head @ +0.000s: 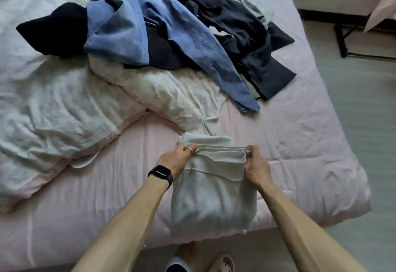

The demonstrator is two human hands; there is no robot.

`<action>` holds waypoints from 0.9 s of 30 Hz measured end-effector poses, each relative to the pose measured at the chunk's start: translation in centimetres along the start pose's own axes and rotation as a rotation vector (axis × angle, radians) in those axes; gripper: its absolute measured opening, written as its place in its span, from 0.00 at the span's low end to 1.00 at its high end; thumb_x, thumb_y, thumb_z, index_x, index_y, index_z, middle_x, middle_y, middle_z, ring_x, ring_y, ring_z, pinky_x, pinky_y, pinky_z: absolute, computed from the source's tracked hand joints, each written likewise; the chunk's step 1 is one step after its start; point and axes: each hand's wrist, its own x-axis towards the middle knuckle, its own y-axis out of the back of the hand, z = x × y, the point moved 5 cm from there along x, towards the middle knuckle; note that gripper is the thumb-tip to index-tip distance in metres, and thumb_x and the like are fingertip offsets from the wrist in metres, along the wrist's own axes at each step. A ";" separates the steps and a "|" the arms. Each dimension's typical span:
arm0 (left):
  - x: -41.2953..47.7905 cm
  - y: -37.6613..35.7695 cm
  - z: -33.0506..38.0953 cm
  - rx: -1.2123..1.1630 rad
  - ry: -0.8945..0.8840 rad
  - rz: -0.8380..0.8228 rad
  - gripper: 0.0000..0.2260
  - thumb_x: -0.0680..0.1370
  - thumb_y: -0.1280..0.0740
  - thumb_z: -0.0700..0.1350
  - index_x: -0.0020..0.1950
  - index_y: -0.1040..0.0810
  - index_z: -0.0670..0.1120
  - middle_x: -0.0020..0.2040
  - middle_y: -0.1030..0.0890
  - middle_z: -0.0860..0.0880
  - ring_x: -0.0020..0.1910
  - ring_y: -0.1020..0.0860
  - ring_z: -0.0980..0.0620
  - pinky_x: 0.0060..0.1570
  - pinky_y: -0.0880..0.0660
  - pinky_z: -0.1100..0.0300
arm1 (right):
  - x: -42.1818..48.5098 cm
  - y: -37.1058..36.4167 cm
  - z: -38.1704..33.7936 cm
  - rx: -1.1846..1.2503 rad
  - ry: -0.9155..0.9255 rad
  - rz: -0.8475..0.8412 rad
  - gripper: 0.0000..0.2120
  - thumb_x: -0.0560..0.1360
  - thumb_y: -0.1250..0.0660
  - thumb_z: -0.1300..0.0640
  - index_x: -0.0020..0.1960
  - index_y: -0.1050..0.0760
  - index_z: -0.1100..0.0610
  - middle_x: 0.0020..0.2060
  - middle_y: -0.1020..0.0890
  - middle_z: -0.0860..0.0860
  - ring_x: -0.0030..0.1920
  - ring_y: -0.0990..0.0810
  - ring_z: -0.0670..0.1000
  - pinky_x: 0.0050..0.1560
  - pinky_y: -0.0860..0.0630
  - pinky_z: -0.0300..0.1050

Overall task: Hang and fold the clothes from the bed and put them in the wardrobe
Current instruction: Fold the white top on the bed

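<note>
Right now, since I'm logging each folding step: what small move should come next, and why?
Probably bring the pinched far edge toward the near one, halving the white garment. The left hand and right hand each pinch a corner of that layered edge, and the rest lies flat on the bed.

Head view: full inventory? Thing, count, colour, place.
light garment: 1, off-white, folded, bed's near edge
jeans: 1, blue, on the pile, far side of bed
dark clothes: several, count unclear, black and navy, same pile
duvet: 1, white, bed's left half
bed: 1, pink sheet, fills most of the view
metal frame: 1, black, floor, upper right
slippers: 2, one beige, one dark, floor, bottom edge
watch: 1, black, left wrist
left hand: pinches the garment's far left corner
right hand: pinches its far right corner
</note>
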 end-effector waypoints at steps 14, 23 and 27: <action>6.3 -6.5 -4.8 0.231 -0.054 -0.031 0.22 0.81 0.41 0.60 0.72 0.35 0.51 0.66 0.30 0.48 0.61 0.28 0.46 0.57 0.32 0.51 | 3.8 -6.2 3.8 -0.200 0.197 -0.051 0.21 0.77 0.35 0.53 0.69 0.28 0.44 0.68 0.31 0.52 0.60 0.22 0.58 0.53 0.20 0.58; 6.9 -5.2 -3.5 0.329 -0.064 0.068 0.12 0.82 0.39 0.48 0.65 0.25 0.50 0.69 0.29 0.47 0.64 0.28 0.46 0.57 0.33 0.50 | 6.1 -4.5 4.6 -0.074 0.016 0.035 0.05 0.80 0.35 0.59 0.52 0.27 0.60 0.50 0.22 0.59 0.50 0.22 0.62 0.49 0.27 0.55; 7.7 -4.7 -4.0 0.307 0.019 0.055 0.12 0.82 0.40 0.47 0.65 0.25 0.50 0.70 0.29 0.48 0.65 0.29 0.47 0.55 0.34 0.51 | 5.8 -2.6 7.6 -0.005 -0.144 0.118 0.04 0.79 0.35 0.61 0.48 0.30 0.57 0.40 0.20 0.57 0.45 0.22 0.64 0.41 0.34 0.51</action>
